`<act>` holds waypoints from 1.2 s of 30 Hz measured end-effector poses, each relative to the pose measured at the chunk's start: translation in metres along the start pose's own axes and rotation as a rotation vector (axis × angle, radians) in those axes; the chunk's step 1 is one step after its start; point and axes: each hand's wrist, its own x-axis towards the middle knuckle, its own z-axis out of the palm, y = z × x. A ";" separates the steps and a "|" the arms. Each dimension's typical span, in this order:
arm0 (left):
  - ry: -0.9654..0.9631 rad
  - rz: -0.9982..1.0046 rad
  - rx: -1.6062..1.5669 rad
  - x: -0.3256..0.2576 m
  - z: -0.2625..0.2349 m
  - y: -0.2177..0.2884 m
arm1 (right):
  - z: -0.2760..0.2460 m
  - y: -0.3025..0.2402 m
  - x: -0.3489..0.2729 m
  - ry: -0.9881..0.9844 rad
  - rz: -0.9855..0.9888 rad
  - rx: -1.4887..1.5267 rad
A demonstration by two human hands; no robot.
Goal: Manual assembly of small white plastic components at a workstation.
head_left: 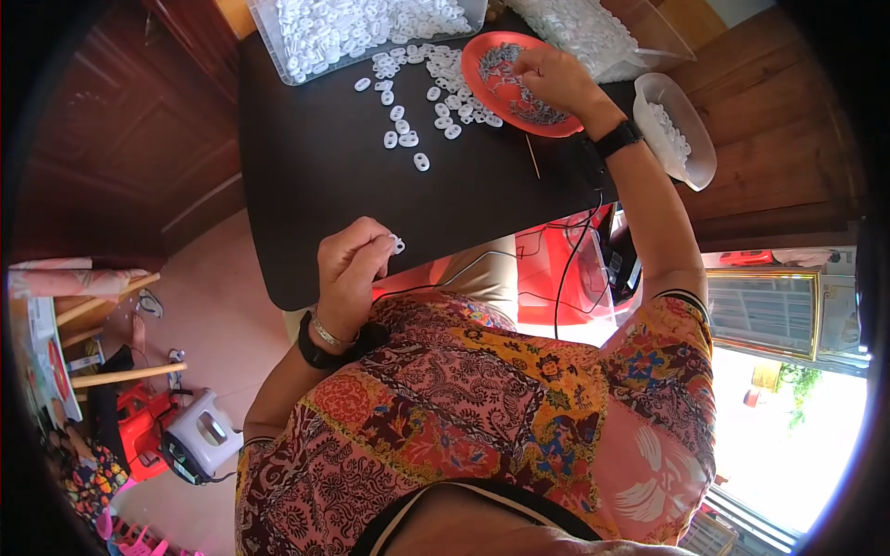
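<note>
My left hand [350,269] is closed at the table's near edge, pinching a small white plastic piece with holes [399,245] between thumb and finger. Most of that piece is hidden by the fingers. At the far right my right hand [561,83] reaches into a red plate [554,131] that holds many small grey metal parts [536,112]. Its fingers are bent together among the parts; whatever they grip is too small to make out. White oval two-hole pieces [422,162] lie loose on the dark table [324,176], left of the plate.
A clear bin [371,56] heaped with white pieces stands at the back, beside a clear bag [579,37] of more. A translucent dish [700,171] holds white pieces at the right. A thin stick [533,157] lies below the plate. Black cables [565,287] hang off the table's near right side.
</note>
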 end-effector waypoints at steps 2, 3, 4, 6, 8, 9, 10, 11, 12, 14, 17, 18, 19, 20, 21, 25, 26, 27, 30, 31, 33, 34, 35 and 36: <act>0.006 0.004 -0.009 -0.001 0.000 -0.001 | -0.003 -0.005 -0.001 -0.024 0.037 0.021; 0.026 0.017 -0.017 -0.001 0.002 0.000 | -0.005 -0.007 -0.002 -0.045 0.078 0.042; 0.045 0.029 -0.025 0.000 0.003 0.001 | -0.002 -0.004 -0.003 -0.046 0.078 0.042; 0.047 0.016 -0.039 -0.001 0.002 0.001 | 0.005 0.004 -0.006 0.001 0.064 0.091; 0.050 -0.003 -0.049 0.002 0.002 0.002 | -0.004 0.010 -0.011 -0.020 0.065 0.100; 0.062 -0.026 -0.060 0.003 0.003 0.003 | -0.007 0.004 -0.011 -0.041 0.062 0.113; 0.083 -0.051 -0.071 0.000 0.002 0.003 | -0.014 -0.014 -0.013 -0.048 0.145 0.190; 0.101 -0.068 -0.061 -0.001 0.001 0.005 | -0.023 -0.041 -0.018 0.024 0.073 0.313; 0.114 -0.053 -0.096 -0.001 0.002 0.005 | -0.031 -0.065 -0.024 -0.019 0.069 0.430; 0.127 -0.025 -0.114 -0.002 0.003 0.002 | -0.038 -0.114 -0.043 -0.152 0.111 0.707; 0.103 0.048 -0.026 0.000 0.006 0.001 | -0.026 -0.165 -0.071 -0.328 0.142 1.012; 0.106 0.063 -0.023 0.000 0.008 0.003 | -0.023 -0.177 -0.076 -0.360 0.139 1.037; 0.104 0.055 -0.017 0.000 0.009 0.004 | -0.018 -0.184 -0.080 -0.391 0.135 1.062; 0.112 0.050 -0.023 -0.001 0.011 0.005 | -0.012 -0.189 -0.083 -0.390 0.137 1.072; 0.119 0.047 -0.030 0.000 0.011 0.006 | -0.005 -0.192 -0.086 -0.396 0.176 1.144; 0.106 0.088 0.015 0.000 0.011 0.002 | 0.002 -0.201 -0.091 -0.355 0.237 1.259; 0.107 0.083 0.018 0.000 0.011 0.003 | 0.004 -0.203 -0.092 -0.356 0.236 1.262; 0.106 0.079 0.018 0.000 0.011 0.003 | 0.006 -0.204 -0.094 -0.310 0.218 1.255; 0.021 0.062 0.079 -0.001 0.009 0.004 | 0.006 -0.204 -0.094 -0.284 0.186 1.191; 0.020 0.060 0.079 -0.001 0.007 0.004 | 0.005 -0.204 -0.093 -0.303 0.169 1.135; -0.071 0.023 0.181 -0.001 0.004 0.007 | 0.003 -0.204 -0.091 -0.320 0.167 1.131; -0.073 0.022 0.181 -0.001 0.003 0.008 | 0.003 -0.203 -0.091 -0.337 0.162 1.125; -0.091 0.022 0.207 -0.001 0.002 0.009 | 0.003 -0.203 -0.091 -0.336 0.165 1.125; -0.108 0.019 0.235 -0.001 0.001 0.009 | 0.005 -0.202 -0.092 -0.349 0.168 1.152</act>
